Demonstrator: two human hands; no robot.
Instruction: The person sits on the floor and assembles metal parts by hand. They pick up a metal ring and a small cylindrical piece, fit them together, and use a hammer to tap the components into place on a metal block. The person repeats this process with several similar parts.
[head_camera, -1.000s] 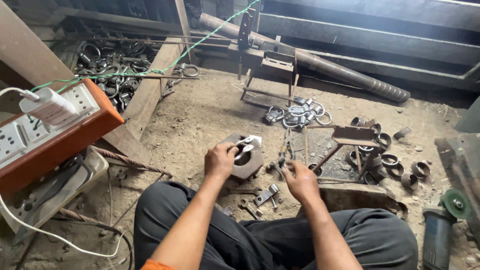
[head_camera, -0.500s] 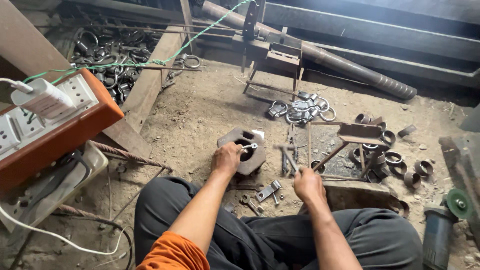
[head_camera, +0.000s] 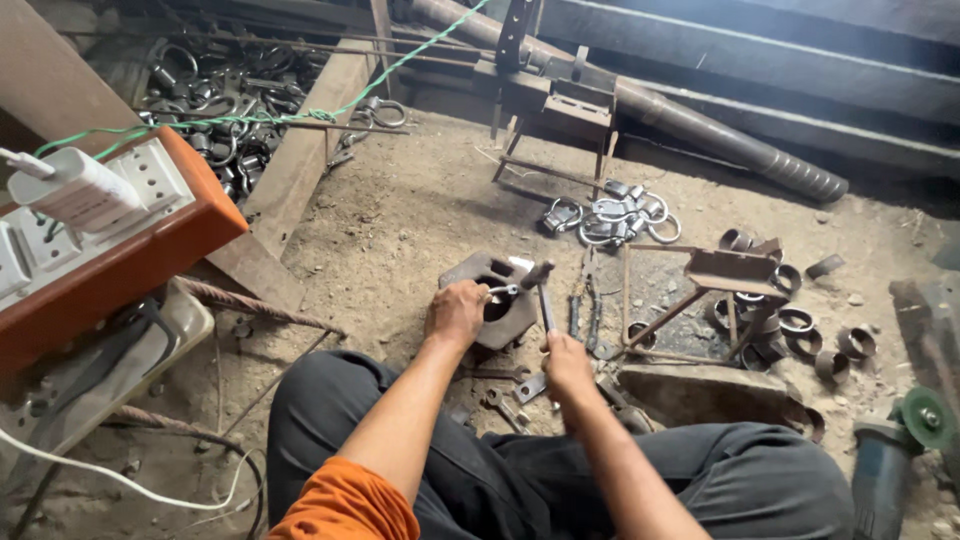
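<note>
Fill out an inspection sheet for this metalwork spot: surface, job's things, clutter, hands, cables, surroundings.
Surface: bare dusty dirt floor, gritty with debris.
Job's things: thick grey octagonal metal block with a centre hole; small metal piece held at the hole; slim metal hammer raised over it.
Clutter: metal rings and clamps heap; short pipe rings by a rusty angle-iron stand; spanners near the knees.
Hands: left hand holds the piece on the block; right hand grips the hammer handle.
Cables: green cord; white cable.
Surroundings: orange socket board with white plug; angle grinder; long steel pipe.
</note>
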